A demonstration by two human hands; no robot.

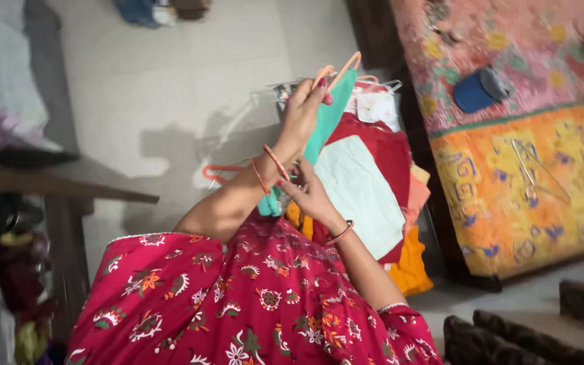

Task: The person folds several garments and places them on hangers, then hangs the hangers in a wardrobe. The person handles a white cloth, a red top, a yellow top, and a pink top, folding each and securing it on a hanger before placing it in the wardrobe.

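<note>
Above the pile of folded clothes (373,196) on the floor, the left hand (300,116) grips an orange hanger (343,67) with a teal garment (326,122), fingers closed; the right hand (311,192) pinches its lower end. Judging by this, the garment seems only partly hung, and the pile remains.

Hands up over the clothes pile

Left hand (300,116) grips a hanger (338,70) with cloth (326,122), right hand (311,195) just below it; folded clothes (366,192) lie beyond on the floor (170,81), bed (528,135) right, table (49,182) left.
</note>
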